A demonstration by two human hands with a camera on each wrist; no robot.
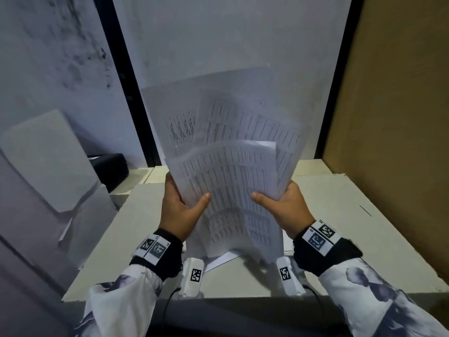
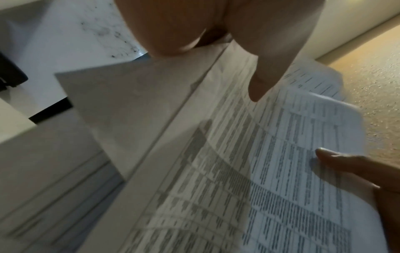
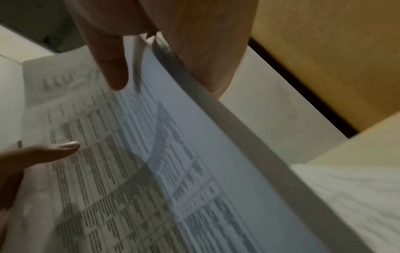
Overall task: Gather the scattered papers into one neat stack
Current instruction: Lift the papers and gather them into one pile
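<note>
**Fingers and thumbs of both hands clamp one fanned bundle of papers**

Fingers first: I see my left hand point(image 1: 178, 207) curled round the left edge of the papers point(image 1: 233, 181), its thumb laid across the printed front and the other fingers hidden behind the sheets. My right hand point(image 1: 285, 207) grips the right edge the same way — thumb on the front, fingers out of sight at the back. Both wrist views confirm it, each showing a thumb pressed flat on the printed page with the other hand's thumb facing it.

Largest thing in view is the pale table point(image 1: 340, 239) under my arms, running up to a white wall panel point(image 1: 230, 37) with a black vertical strip point(image 1: 126, 81) to its left and a brown board point(image 1: 393, 93) on the right. A grey box shape point(image 1: 48, 161) stands at the left, with a dark object point(image 1: 109, 169) behind it.

Next down, the papers themselves — held upright above the table, between my two hands. They are covered in rows of small print, too blurred to read. Their upper edges splay apart at different angles, so the sheets are not squared up. The bottom edges hang close over the table; I cannot tell whether they touch it. One more sheet point(image 1: 222, 259) lies flat on the table just below them.
</note>
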